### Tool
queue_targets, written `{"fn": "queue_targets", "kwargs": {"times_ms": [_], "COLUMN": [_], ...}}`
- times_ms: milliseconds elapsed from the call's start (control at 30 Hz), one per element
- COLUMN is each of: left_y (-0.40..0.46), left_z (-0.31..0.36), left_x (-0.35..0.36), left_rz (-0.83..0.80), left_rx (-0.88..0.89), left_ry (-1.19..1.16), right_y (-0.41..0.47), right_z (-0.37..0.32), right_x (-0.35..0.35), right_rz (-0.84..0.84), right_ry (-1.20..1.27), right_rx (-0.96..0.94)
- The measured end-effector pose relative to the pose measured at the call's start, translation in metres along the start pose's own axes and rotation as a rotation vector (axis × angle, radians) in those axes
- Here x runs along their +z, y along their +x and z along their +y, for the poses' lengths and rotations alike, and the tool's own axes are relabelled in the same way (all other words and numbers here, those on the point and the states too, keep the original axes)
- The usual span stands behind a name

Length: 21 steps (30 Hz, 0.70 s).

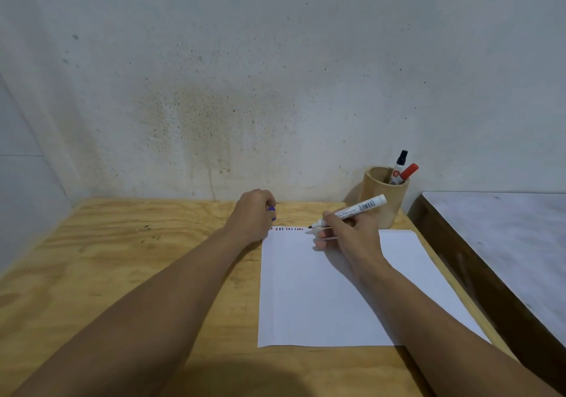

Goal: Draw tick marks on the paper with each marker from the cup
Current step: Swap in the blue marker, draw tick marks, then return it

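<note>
right hand [352,237] closed around uncapped marker [349,211]; long axis runs from upper right down to tip at lower left, tip at far edge of paper [321,289], just right of the row of tick marks [287,228]. left hand [252,216] fisted on a purple cap [272,213], resting beside paper's far left corner. cup [382,196] stands behind right hand, holding black marker [399,165] and red marker [407,172]. judgement: next tick falls rightward of the row

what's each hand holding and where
Right hand grips the white marker by its barrel, near the tip; left hand closes around a purple cap.
</note>
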State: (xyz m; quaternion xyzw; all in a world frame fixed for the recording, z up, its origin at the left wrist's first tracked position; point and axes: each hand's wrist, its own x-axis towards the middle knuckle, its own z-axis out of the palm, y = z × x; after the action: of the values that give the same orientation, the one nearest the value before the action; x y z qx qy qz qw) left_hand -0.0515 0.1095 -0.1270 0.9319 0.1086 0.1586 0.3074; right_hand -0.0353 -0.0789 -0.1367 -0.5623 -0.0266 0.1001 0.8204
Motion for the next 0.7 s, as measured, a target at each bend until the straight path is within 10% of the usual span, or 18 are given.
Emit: {"fn": "queue_targets", "kwargs": {"times_ms": [700], "left_y": [-0.063], "left_z": [-0.03], "left_x": [-0.002], "left_rz": [-0.089], "left_rx": [0.033], "left_ry": [0.356], "right_y": [0.016], "right_z": [-0.007], "right_x": [-0.003], "right_rz": [-0.05], "right_ry": [-0.459], "right_rx": [-0.193]}}
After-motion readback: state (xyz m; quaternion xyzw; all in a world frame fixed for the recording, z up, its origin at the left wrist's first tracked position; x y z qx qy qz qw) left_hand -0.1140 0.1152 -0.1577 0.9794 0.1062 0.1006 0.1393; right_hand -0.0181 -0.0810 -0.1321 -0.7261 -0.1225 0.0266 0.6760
